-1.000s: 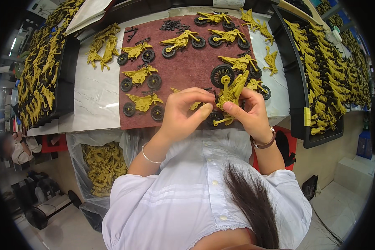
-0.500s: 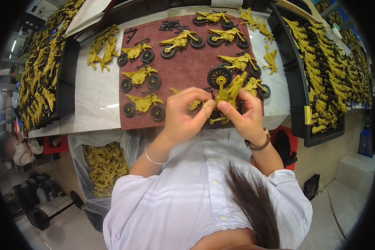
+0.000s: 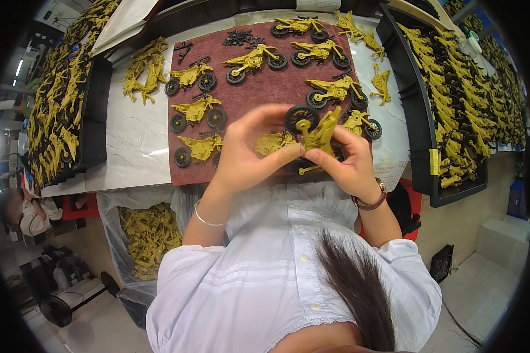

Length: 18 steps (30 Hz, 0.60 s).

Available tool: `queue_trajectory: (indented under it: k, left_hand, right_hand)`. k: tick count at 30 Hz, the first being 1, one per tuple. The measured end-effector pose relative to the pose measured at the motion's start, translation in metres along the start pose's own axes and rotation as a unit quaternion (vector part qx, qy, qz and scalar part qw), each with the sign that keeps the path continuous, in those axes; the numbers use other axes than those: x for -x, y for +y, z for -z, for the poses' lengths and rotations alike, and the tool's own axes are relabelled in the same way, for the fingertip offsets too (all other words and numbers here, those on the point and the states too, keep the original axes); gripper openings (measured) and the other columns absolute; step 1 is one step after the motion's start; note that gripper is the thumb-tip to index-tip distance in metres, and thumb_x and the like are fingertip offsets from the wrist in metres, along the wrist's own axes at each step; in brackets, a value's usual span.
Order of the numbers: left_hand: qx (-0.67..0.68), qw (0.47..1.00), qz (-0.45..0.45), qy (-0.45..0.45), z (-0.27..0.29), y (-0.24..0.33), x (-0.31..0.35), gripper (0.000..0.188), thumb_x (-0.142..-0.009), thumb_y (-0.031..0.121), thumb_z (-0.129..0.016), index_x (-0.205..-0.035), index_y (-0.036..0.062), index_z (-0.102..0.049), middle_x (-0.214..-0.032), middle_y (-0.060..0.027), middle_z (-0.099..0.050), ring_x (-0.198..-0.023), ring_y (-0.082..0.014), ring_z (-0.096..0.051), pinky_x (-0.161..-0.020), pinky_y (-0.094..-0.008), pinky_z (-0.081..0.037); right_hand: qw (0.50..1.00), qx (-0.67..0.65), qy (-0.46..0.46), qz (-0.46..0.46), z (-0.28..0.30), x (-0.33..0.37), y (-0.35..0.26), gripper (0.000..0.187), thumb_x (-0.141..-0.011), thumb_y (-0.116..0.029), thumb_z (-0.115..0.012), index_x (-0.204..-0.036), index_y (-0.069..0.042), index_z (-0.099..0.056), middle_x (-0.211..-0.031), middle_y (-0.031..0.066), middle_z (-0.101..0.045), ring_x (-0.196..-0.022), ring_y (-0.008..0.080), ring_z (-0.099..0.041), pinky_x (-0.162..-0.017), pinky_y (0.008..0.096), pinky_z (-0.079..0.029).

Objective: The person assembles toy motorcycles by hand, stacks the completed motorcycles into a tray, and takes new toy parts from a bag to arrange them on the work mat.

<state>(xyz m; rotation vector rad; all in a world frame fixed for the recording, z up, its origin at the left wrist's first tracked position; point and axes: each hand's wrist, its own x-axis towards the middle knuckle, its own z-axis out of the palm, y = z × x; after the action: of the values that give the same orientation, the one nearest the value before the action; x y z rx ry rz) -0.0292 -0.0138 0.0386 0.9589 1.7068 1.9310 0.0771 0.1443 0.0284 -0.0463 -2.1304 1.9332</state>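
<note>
A yellow toy motorcycle (image 3: 320, 136) with a black spoked wheel (image 3: 301, 120) is held up over the near edge of the red mat. My right hand (image 3: 348, 167) grips its body between thumb and fingers. From the other side my left hand (image 3: 247, 150) presses its thumb against the body, its slightly blurred fingers curved round to the wheel. Another yellow motorcycle body (image 3: 274, 142) lies on the mat behind my left hand, partly hidden. Toy motorcycles with black wheels stand to the left, such as one motorcycle (image 3: 195, 110), and to the right, such as another motorcycle (image 3: 335, 89).
The red mat (image 3: 265, 76) carries a pile of small black parts (image 3: 242, 38) at its far side. Trays of yellow parts flank the table: a left black tray (image 3: 97, 112) and a right black tray (image 3: 421, 117). Below left hangs a plastic-lined bin (image 3: 109, 217) of yellow parts.
My left hand has shifted left and opened wider around the motorcycle, its fingers reaching to the wheel. The held motorcycle has tilted and moved slightly left; my right hand keeps its grip.
</note>
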Motion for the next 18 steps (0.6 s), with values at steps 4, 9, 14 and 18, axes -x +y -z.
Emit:
queue_trajectory:
  k: [4, 9, 14, 18]
  left_hand:
    - [-0.032, 0.998, -0.023, -0.041, 0.004, 0.007, -0.005, 0.04, -0.073, 0.006, -0.075, -0.11, 0.0001, -0.063, -0.101, -0.0094, -0.067, -0.092, -0.0144, -0.063, -0.083, -0.0283, -0.05]
    - [0.076, 0.996, -0.017, -0.037, 0.007, -0.002, -0.006, 0.025, -0.082, 0.0, -0.068, -0.106, -0.0041, -0.061, -0.102, -0.0111, -0.066, -0.094, -0.0153, -0.062, -0.084, -0.0295, -0.051]
    - [0.191, 0.979, 0.009, 0.075, 0.011, -0.017, -0.007, 0.026, -0.083, -0.003, -0.065, -0.108, -0.0032, -0.058, -0.103, -0.012, -0.065, -0.097, -0.0158, -0.062, -0.085, -0.0299, -0.051]
    - [0.179, 0.978, 0.034, 0.098, 0.012, -0.018, -0.009, 0.027, -0.082, -0.003, -0.066, -0.108, -0.0022, -0.057, -0.103, -0.0107, -0.064, -0.098, -0.0152, -0.061, -0.084, -0.0294, -0.051]
  right_hand:
    - [0.977, 0.193, -0.048, 0.081, 0.003, -0.004, 0.0, 0.026, -0.077, -0.013, -0.073, -0.098, 0.001, -0.064, -0.085, 0.0075, -0.062, -0.069, 0.014, -0.057, -0.059, 0.0257, -0.043]
    - [0.997, 0.074, -0.005, 0.009, -0.001, 0.0, -0.007, 0.032, -0.074, -0.01, -0.077, -0.101, 0.0, -0.063, -0.092, 0.0057, -0.065, -0.083, 0.0119, -0.063, -0.07, 0.025, -0.05]
    - [0.996, -0.054, 0.071, 0.01, -0.002, 0.007, 0.014, 0.037, -0.076, -0.003, -0.074, -0.109, 0.004, -0.059, -0.1, 0.0082, -0.066, -0.09, 0.015, -0.065, -0.082, 0.0292, -0.053]
    - [0.992, -0.022, 0.127, 0.011, 0.002, 0.007, 0.029, 0.038, -0.078, -0.002, -0.071, -0.113, 0.005, -0.059, -0.102, 0.011, -0.067, -0.092, 0.0148, -0.065, -0.08, 0.0279, -0.053]
